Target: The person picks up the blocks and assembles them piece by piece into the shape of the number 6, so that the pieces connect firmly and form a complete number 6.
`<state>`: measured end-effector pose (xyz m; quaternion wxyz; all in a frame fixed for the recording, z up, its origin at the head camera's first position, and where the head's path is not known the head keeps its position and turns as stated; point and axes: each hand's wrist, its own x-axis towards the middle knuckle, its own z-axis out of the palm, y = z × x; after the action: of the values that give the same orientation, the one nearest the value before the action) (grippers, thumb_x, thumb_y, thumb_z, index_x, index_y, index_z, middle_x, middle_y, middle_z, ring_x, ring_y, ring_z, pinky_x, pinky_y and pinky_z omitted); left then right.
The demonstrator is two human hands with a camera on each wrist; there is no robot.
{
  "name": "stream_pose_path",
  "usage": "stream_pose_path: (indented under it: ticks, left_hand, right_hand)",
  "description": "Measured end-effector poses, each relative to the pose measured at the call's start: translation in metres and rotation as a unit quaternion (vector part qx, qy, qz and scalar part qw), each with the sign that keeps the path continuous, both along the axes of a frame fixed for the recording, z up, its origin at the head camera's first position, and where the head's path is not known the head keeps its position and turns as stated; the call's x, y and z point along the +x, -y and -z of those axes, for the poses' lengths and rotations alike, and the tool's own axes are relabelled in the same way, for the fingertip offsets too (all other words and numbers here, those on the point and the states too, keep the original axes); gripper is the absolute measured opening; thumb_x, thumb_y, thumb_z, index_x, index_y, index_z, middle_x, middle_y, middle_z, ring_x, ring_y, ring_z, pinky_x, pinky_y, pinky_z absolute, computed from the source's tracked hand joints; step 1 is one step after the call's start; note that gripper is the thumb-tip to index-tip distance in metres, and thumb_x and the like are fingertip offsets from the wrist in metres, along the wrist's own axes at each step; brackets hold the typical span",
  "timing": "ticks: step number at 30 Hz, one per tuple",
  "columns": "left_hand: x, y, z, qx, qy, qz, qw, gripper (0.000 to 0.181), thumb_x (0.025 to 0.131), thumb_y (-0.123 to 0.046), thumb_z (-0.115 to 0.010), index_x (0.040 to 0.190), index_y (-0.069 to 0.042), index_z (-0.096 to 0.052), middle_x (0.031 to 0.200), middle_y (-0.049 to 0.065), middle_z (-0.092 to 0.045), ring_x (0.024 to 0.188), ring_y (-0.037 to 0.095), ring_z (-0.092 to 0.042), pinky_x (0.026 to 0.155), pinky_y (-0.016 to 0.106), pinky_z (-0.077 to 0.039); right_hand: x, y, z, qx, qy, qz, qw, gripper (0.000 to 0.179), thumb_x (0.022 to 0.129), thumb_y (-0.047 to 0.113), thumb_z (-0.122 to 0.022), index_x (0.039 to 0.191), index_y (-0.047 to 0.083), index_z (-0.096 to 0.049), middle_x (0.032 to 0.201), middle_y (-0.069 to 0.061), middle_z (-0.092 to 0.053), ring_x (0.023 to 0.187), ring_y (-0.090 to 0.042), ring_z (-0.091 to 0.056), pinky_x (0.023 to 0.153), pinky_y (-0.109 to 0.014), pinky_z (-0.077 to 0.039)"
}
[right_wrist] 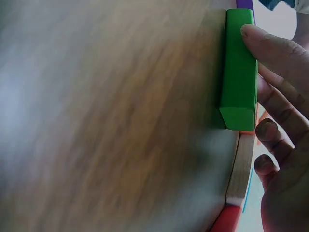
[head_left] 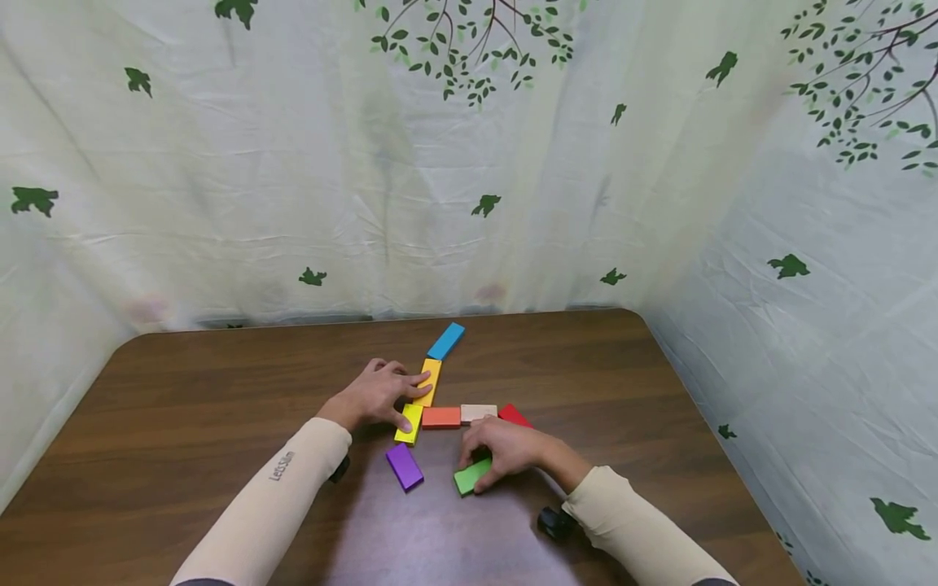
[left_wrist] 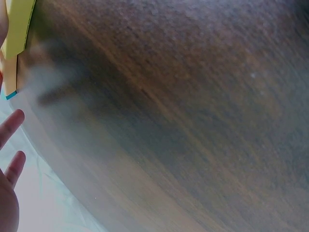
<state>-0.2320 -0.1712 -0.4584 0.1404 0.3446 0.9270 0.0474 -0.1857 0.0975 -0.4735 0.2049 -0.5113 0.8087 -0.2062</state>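
Note:
My left hand (head_left: 375,395) lies over the column of blocks, fingers spread. Its fingertips touch the yellow-orange block (head_left: 430,373), and its thumb rests on the yellow block (head_left: 411,417). In the left wrist view the yellow block (left_wrist: 18,29) shows at the upper left corner. My right hand (head_left: 509,446) grips a green block (head_left: 469,478) between thumb and fingers, close over the table. The right wrist view shows the thumb on one face of the green block (right_wrist: 240,63). Left of it lies a purple block (head_left: 405,467), angled beneath the yellow one.
A blue block (head_left: 446,341) tilts off the column's far end. From the yellow block an orange-red block (head_left: 441,417), a pale wooden block (head_left: 479,413) and a red block (head_left: 515,415) run rightward. The brown table (head_left: 220,407) ends at a leaf-print curtain (head_left: 410,244).

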Motion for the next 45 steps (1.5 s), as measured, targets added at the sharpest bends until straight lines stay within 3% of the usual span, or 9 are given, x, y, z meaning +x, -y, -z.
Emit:
stream_pose_path:
  ticks: [14, 28, 45]
  left_hand:
    - [-0.001, -0.003, 0.0, 0.008, 0.0, 0.003, 1.0, 0.08, 0.073, -0.056, -0.072, 0.142, -0.02, -0.049, 0.152, 0.001, -0.039, 0.125, 0.034, -0.041, 0.101, 0.056, -0.025]
    - [0.0, -0.002, 0.002, 0.011, -0.008, -0.002, 0.9999, 0.08, 0.073, -0.056, -0.072, 0.141, -0.02, -0.05, 0.151, 0.002, -0.04, 0.124, 0.034, -0.042, 0.101, 0.057, -0.025]
    - [0.003, -0.001, -0.001, 0.016, -0.001, -0.004, 0.9999, 0.079, 0.074, -0.054, -0.072, 0.141, -0.019, -0.049, 0.151, 0.003, -0.039, 0.125, 0.034, -0.042, 0.102, 0.058, -0.024]
  right_hand:
    - [0.004, 0.017, 0.001, -0.014, -0.007, -0.009, 0.9998, 0.025, 0.077, 0.03, -0.083, 0.097, 0.018, -0.074, 0.089, 0.014, -0.064, 0.085, 0.004, -0.05, 0.085, -0.016, -0.036]
    - [0.008, 0.03, 0.006, -0.036, -0.027, -0.017, 0.9989, 0.027, 0.075, 0.03, -0.084, 0.096, 0.017, -0.074, 0.082, 0.011, -0.06, 0.076, 0.002, -0.05, 0.072, -0.009, -0.038]
    - [0.015, 0.039, 0.002, -0.016, -0.047, 0.004, 0.9987, 0.029, 0.075, 0.034, -0.084, 0.096, 0.017, -0.074, 0.079, 0.014, -0.058, 0.072, 0.003, -0.048, 0.066, -0.008, -0.036]
